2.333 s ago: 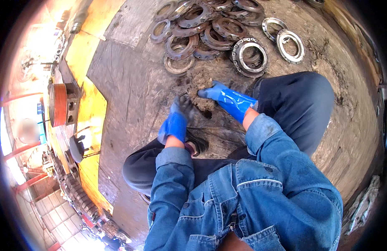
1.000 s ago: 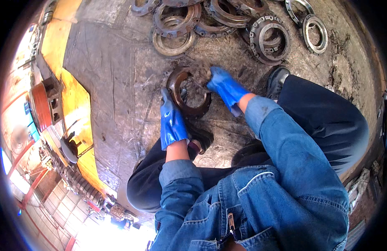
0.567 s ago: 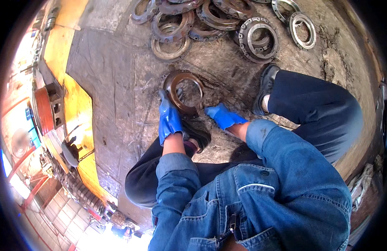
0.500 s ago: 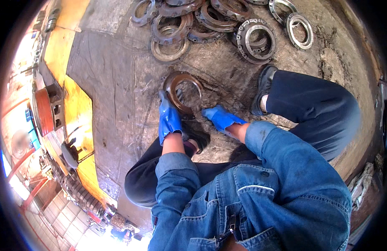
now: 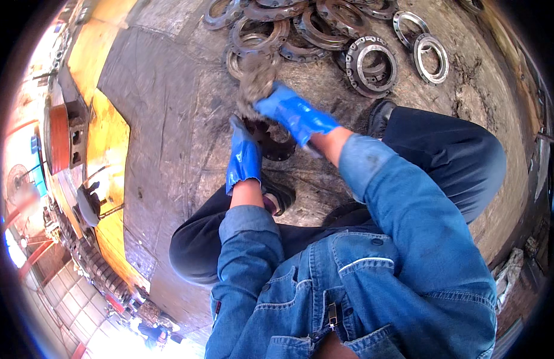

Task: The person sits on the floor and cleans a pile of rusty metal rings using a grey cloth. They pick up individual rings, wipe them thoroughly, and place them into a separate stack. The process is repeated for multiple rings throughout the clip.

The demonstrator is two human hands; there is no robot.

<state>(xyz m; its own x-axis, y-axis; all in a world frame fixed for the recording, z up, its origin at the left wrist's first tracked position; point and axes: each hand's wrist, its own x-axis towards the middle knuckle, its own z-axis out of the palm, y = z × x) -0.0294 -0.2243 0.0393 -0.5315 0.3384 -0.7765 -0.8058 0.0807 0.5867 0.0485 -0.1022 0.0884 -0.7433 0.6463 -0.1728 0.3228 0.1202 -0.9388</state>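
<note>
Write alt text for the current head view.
Gloved right hand holds a blurred, dirty wad by the far edge of a dark metal ring; gloved left hand is at its left side. Beyond lies a heap of metal rings.

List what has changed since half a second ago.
The right hand has moved up and left, carrying the rag from the lower right of the ring to its upper left. The ring now shows a darker, notched face instead of the smooth brown one; perhaps it was turned. The left hand stays at its left edge; the pile of rings looks unchanged.
</note>
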